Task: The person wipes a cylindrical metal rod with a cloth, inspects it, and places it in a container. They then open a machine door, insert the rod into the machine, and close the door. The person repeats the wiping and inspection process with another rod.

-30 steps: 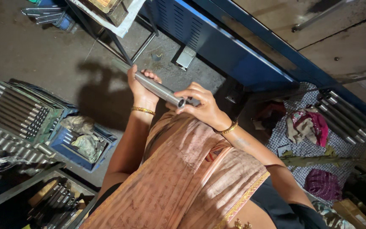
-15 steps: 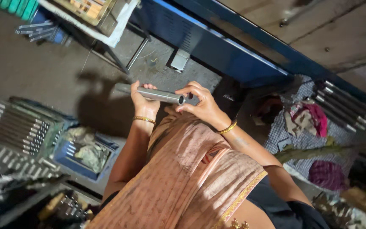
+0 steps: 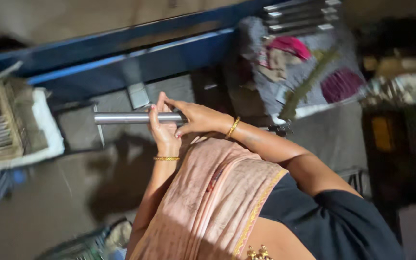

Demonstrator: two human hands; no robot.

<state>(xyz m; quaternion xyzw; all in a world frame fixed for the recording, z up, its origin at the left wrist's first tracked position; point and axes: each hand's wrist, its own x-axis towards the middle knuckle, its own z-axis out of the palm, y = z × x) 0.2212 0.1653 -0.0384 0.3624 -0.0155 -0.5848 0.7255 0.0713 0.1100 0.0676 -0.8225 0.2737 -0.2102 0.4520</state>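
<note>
I hold a shiny metal tube (image 3: 123, 118) level in front of me, above the floor. My left hand (image 3: 163, 130) wraps around the tube near its right end. Over that same end my right hand (image 3: 194, 118) closes, covering the tip. A gold bangle sits on each wrist. A peach cloth (image 3: 213, 192) drapes over my front, below the hands.
A blue metal frame (image 3: 136, 62) runs across the top. A white-edged crate (image 3: 10, 130) stands at the left. More metal tubes (image 3: 304, 14) lie at the top right beside a patterned grey cloth (image 3: 304, 72). Dark clutter fills the right side.
The view has swung around, so the blue frame now runs across the top. The tube has turned level. Both hands stay on it.
</note>
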